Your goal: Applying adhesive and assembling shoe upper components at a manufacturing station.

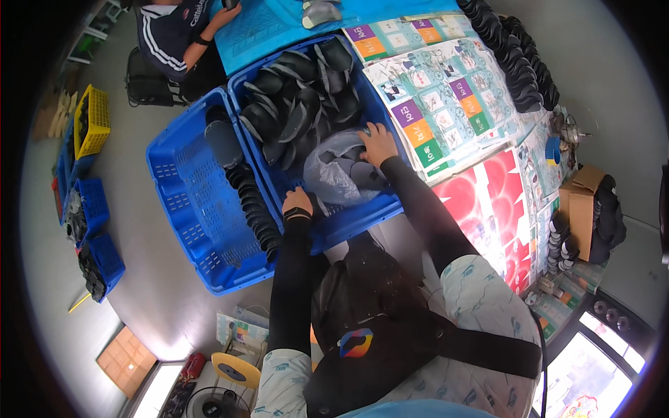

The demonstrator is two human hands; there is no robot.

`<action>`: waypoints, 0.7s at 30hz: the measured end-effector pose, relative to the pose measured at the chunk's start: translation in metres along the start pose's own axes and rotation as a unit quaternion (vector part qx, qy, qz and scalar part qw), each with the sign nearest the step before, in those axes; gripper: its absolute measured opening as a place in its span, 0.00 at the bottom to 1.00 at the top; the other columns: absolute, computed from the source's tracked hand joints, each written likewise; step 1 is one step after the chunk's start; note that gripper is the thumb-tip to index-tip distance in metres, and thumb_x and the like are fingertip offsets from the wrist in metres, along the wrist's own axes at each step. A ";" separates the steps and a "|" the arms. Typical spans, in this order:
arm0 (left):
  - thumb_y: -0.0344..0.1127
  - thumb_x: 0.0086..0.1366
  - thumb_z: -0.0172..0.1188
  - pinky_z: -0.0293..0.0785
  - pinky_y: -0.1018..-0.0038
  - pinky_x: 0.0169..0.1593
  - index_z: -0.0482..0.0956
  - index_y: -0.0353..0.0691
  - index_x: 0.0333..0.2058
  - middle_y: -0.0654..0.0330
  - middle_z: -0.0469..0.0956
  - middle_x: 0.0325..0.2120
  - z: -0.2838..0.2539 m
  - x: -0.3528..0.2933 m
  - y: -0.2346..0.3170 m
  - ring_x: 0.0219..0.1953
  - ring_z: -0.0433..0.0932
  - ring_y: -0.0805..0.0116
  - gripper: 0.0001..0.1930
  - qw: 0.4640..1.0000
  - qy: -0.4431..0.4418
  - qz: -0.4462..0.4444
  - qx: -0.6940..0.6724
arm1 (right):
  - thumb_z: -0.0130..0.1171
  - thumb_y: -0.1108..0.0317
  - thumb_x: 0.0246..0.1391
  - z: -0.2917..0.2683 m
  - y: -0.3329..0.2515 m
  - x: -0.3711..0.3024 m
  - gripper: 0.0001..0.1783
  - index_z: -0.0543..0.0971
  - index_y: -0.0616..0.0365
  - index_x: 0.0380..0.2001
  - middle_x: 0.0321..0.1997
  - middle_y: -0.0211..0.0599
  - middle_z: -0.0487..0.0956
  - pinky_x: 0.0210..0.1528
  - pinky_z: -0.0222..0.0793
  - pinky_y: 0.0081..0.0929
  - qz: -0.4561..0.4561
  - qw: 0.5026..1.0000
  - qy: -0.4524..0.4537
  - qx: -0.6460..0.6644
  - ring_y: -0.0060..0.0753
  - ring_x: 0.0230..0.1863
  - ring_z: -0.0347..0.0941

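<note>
A blue plastic crate point(387, 207) in front of me holds a heap of black curved moulded pieces point(286, 97) that look like shoe parts. At its near end sits a clear plastic bag point(327, 171) with dark grey pieces point(362, 174) inside. My right hand point(378, 145) is at the bag's right side, its fingers bent over the edge of the plastic and partly hidden by it. At the near left corner of the crate, my left hand point(297, 200) has its fingers curled. What they hold, if anything, is hidden.
Left of this crate stands a second blue crate point(182, 188) with a row of nested black pieces point(247, 202). Printed sheets point(439, 97) cover the table on the right, with stacked black pieces point(509, 56) beyond. A cardboard box point(582, 212) is farther right. Another person point(174, 35) sits far left.
</note>
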State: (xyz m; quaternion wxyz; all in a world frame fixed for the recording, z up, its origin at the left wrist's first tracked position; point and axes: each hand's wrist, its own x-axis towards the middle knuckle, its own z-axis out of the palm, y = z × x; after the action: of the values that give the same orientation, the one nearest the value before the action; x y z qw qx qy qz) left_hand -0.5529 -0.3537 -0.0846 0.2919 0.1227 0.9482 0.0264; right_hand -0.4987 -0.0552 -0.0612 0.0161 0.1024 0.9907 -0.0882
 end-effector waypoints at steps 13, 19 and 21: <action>0.35 0.67 0.51 0.77 0.62 0.47 0.77 0.41 0.53 0.57 0.77 0.52 0.024 -0.002 0.126 0.49 0.77 0.57 0.17 0.958 -0.005 0.180 0.224 | 0.58 0.65 0.57 0.027 0.056 -0.028 0.18 0.76 0.58 0.50 0.43 0.52 0.85 0.41 0.81 0.47 0.230 0.961 -0.106 0.112 0.51 0.44 0.85; 0.37 0.66 0.54 0.69 0.61 0.54 0.78 0.44 0.45 0.59 0.78 0.48 0.038 -0.004 0.143 0.57 0.71 0.58 0.12 0.847 0.134 0.487 0.165 | 0.54 0.67 0.59 0.006 0.071 -0.069 0.18 0.76 0.62 0.51 0.44 0.53 0.84 0.39 0.81 0.43 0.155 0.894 0.032 0.420 0.49 0.41 0.85; 0.36 0.65 0.55 0.69 0.60 0.55 0.77 0.43 0.45 0.58 0.77 0.49 0.045 0.006 0.142 0.54 0.72 0.58 0.12 0.846 0.204 0.467 0.157 | 0.55 0.67 0.60 0.021 0.059 -0.098 0.19 0.76 0.65 0.51 0.42 0.51 0.83 0.39 0.81 0.40 0.124 0.985 -0.115 0.040 0.47 0.41 0.85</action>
State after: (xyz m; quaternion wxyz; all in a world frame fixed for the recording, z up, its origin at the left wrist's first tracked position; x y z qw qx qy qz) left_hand -0.5013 -0.2162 -0.1081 0.0216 0.5873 0.8083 0.0348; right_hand -0.3906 -0.0216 -0.0867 0.1367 0.2141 0.9575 -0.1367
